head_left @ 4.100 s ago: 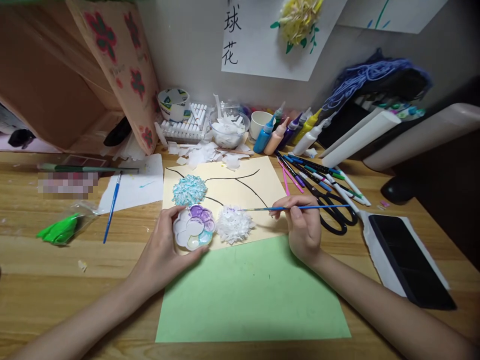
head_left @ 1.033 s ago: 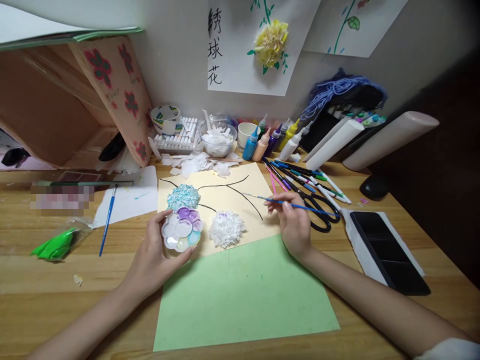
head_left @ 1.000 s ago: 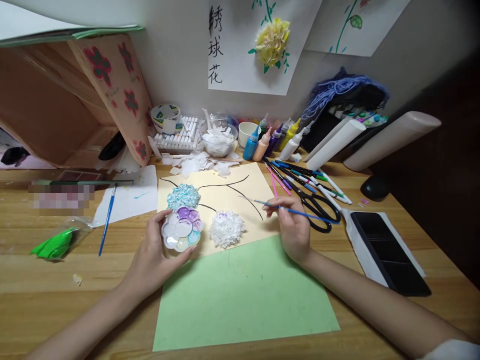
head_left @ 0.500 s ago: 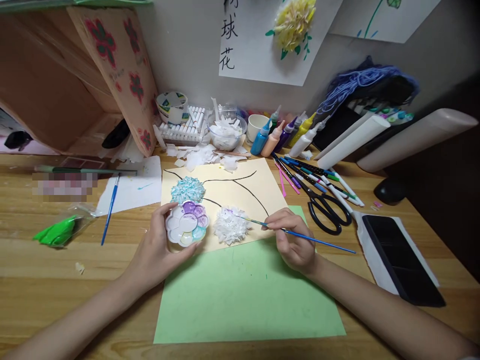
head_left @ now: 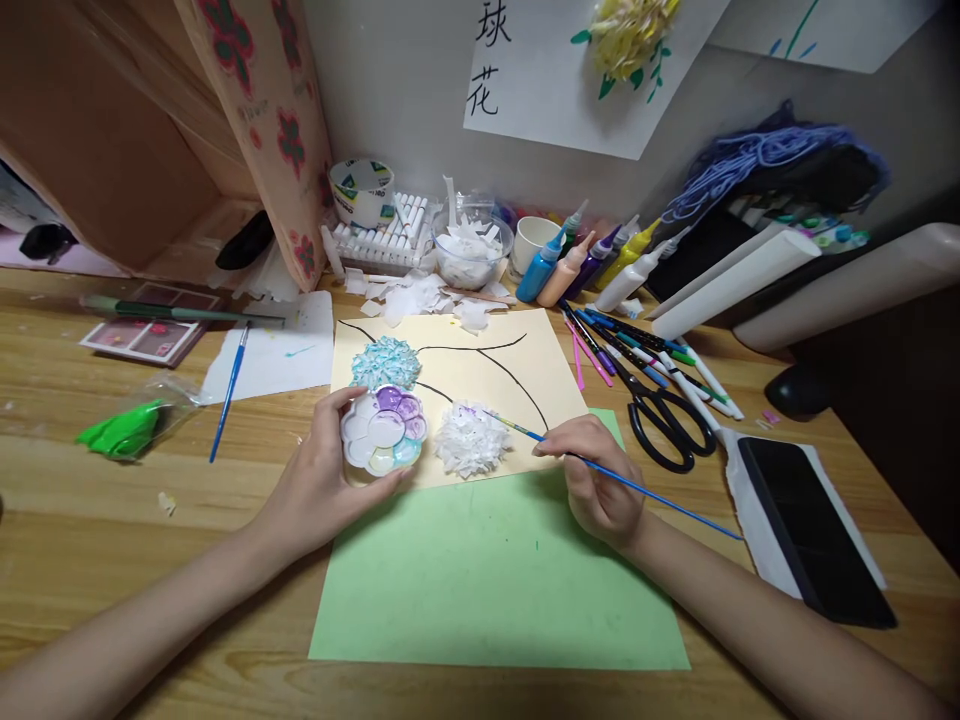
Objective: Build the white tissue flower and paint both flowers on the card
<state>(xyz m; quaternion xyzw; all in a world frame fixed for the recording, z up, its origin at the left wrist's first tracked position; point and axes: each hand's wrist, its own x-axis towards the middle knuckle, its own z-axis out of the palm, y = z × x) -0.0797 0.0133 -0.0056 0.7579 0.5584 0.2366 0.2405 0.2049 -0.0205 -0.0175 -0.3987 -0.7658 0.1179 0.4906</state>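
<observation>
The right hand (head_left: 600,485), which four seconds ago was hovering over the yellow paper with the brush lifted, is now lying lower at the near edge of the sheet, its fingers (head_left: 559,440) pinching the thin blue paintbrush (head_left: 630,485) and its tip is touching the upper edge of the white paper flower (head_left: 472,440), where a trace of purple is showing. The left hand (head_left: 319,485) is curling around the flower-shaped palette (head_left: 384,432), thumb on the far rim and fingers under the near one, holding it just beside the white bloom and just below a teal paper flower (head_left: 385,362). Both flowers are sitting on the yellow paper (head_left: 517,375), which is crossed by black painted stems; a green sheet (head_left: 487,590) is overlapping its near edge. On the wooden surface (head_left: 97,530), black scissors (head_left: 667,420) and a row of markers (head_left: 645,350) are lying to the right, near a black tray (head_left: 814,525). A second blue brush (head_left: 229,390) is resting on white paper to the left, beside a green bag (head_left: 124,435). Paint bottles (head_left: 585,265), a bowl of paper scraps (head_left: 472,250) and a tape roll (head_left: 364,190) are lining the back, under a wall poster (head_left: 555,70) bearing a yellow flower.
</observation>
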